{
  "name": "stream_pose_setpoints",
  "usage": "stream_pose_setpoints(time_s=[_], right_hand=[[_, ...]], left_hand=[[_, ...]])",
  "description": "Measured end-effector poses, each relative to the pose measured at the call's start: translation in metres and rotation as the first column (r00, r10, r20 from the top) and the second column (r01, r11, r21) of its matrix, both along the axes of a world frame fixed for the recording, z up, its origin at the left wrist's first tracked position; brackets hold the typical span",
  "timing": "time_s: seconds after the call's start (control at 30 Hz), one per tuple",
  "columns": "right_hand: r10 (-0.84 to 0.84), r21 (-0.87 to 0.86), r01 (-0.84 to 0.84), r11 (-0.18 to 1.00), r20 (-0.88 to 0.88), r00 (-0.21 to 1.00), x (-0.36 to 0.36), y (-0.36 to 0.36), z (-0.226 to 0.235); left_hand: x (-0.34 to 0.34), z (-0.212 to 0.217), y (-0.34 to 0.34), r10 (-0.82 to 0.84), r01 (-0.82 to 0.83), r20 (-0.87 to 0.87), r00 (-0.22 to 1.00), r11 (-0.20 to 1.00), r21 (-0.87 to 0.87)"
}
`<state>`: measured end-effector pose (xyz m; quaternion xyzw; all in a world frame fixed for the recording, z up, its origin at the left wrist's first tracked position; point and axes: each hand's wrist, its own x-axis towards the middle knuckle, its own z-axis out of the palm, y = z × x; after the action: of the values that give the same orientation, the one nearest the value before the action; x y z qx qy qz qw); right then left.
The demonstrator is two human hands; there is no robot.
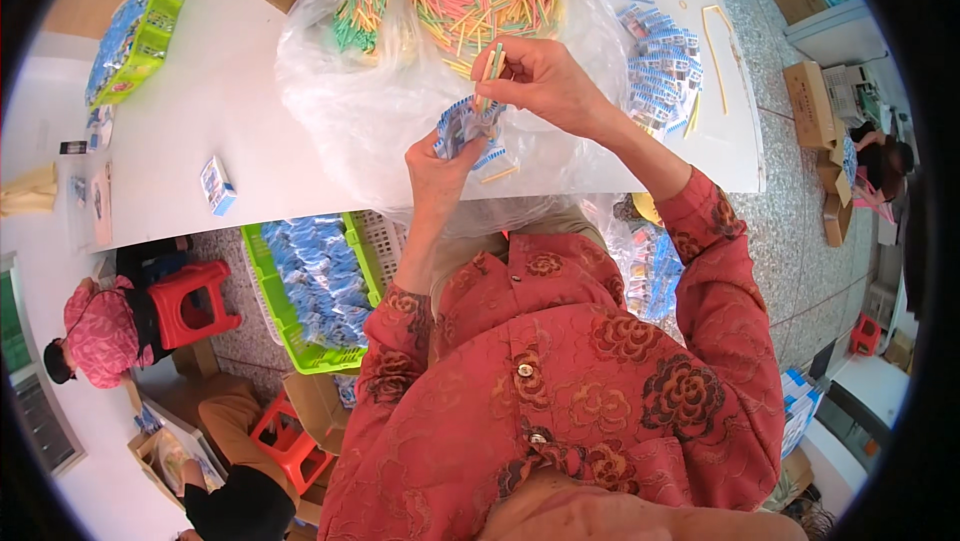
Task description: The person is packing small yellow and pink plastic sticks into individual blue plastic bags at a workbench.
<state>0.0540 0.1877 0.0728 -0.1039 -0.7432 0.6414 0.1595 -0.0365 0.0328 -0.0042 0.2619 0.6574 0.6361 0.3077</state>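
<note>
**Sticks poised above packet mouth**

Right hand [545, 76] pinched on a few thin coloured sticks [493, 63], fingers closed tight around them, thumb and forefinger doing the holding. Sticks near upright, long axis running top to bottom in the head view, lower ends pointing down toward the small blue-and-white packet [462, 126]. Left hand [437, 173] closed around that packet from below, gripping its lower half, open end turned up toward the right hand. Packet just below and slightly left of the stick tips; tips touching or just at the packet mouth, exact contact not clear. Right hand the nearer of the two to the stick supply; left hand directly under the meeting point.

Sticks slender, straight, pastel green and orange-yellow, uniform in length as far as visible. Packet flat, soft-looking, printed blue on white, a little crumpled in the grip.

Both hands held above a clear plastic bag [360, 111] spread on the white surface [220, 91]. Loose heap of the same sticks [470, 11] inside the bag, behind the hands. One stray stick [498, 175] lying on the plastic just right of the left wrist. Stack of matching packets [665, 66] on the surface to the right; green crate [262, 281] of filled packets below the surface edge, to the left.
</note>
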Motion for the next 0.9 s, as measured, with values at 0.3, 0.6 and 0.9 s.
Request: stream_pose_setpoints(time_s=[0.3,0.6,0.9], right_hand=[[-0.033,0.481,0.056,0.875,-0.055,0.998,0.000,-0.007,0.013],[-0.144,0.023,0.145,0.989,-0.029,0.989,0.012,0.010,-0.018],[-0.207,0.190,0.236,0.953,-0.159,0.965,0.010,-0.001,-0.034]], left_hand=[[-0.001,0.010,0.004,-0.047,0.041,0.080,0.996,0.997,0.070],[-0.006,0.022,0.009,-0.023,-0.013,0.201,0.979,0.984,0.177],[-0.009,0.016,0.017,-0.037,0.014,0.146,0.989,0.988,0.153]])
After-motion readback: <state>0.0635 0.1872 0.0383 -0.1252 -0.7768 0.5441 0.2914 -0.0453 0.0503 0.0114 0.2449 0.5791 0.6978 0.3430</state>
